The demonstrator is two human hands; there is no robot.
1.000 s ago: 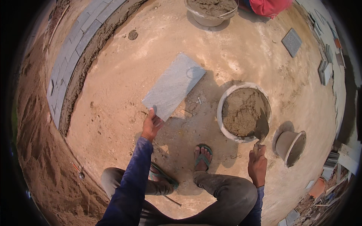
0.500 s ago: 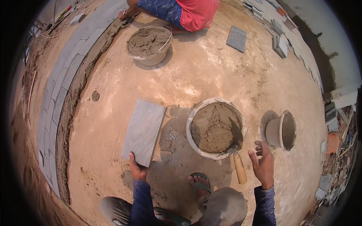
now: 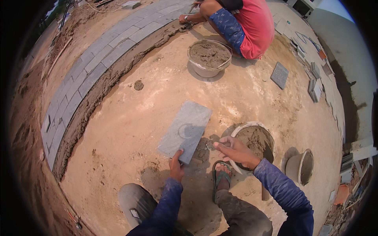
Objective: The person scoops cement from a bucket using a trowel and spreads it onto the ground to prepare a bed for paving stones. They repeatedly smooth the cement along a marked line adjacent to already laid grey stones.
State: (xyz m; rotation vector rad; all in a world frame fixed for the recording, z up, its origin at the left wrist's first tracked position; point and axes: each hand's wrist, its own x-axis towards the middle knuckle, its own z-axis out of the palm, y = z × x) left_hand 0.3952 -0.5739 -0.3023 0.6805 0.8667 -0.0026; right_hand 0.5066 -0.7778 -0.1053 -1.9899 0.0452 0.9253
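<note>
Right hand came off the trowel and swung left in front of the mortar bucket, fingers loose and open; left hand fingers grip the near corner of the grey paving slab lying flat on the dirt ground

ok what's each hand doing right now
left hand: closed on the near edge of the grey paving slab
right hand: open, empty, beside the mortar bucket
</note>
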